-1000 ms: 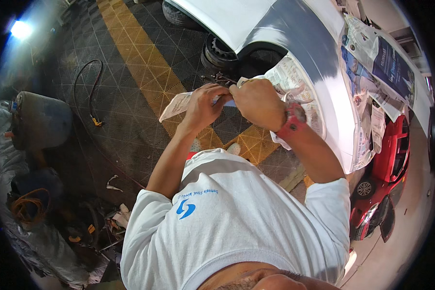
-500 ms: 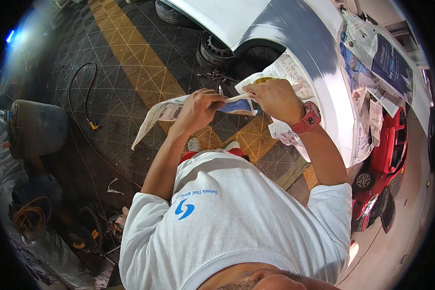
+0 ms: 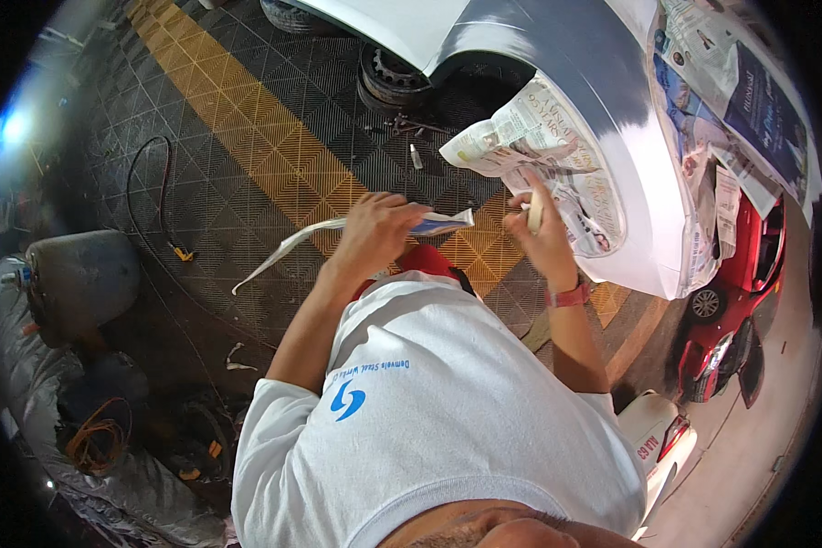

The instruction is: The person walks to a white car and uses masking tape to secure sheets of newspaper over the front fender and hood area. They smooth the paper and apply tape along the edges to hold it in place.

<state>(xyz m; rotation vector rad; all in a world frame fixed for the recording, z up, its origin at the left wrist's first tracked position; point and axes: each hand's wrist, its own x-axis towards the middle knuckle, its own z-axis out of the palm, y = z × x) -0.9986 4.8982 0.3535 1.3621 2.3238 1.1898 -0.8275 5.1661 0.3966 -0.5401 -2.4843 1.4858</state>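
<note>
My left hand [image 3: 373, 230] is closed on a sheet of newspaper [image 3: 446, 222], which sticks out past the fingers and trails to the left in a thin, nearly edge-on strip. My right hand [image 3: 550, 245], raised to its right, has its fingers curled on what looks like a roll of masking tape [image 3: 536, 203], seen edge-on. Just beyond that hand, more newspaper [image 3: 557, 151] covers part of the white and grey car body [image 3: 603, 78] below the wheel arch.
A bare wheel [image 3: 393, 80] and a small white tube [image 3: 416, 157] lie on the tiled floor. At left are a looped cable [image 3: 167, 183] and a large grey container [image 3: 82, 274]. Right of me stand a red car [image 3: 740, 306] and a white vehicle [image 3: 653, 438].
My right hand has come away from the newspaper sheet and turned upright, moving right and toward me. The sheet stays in my left hand, now tilted edge-on. The view has shifted slightly.
</note>
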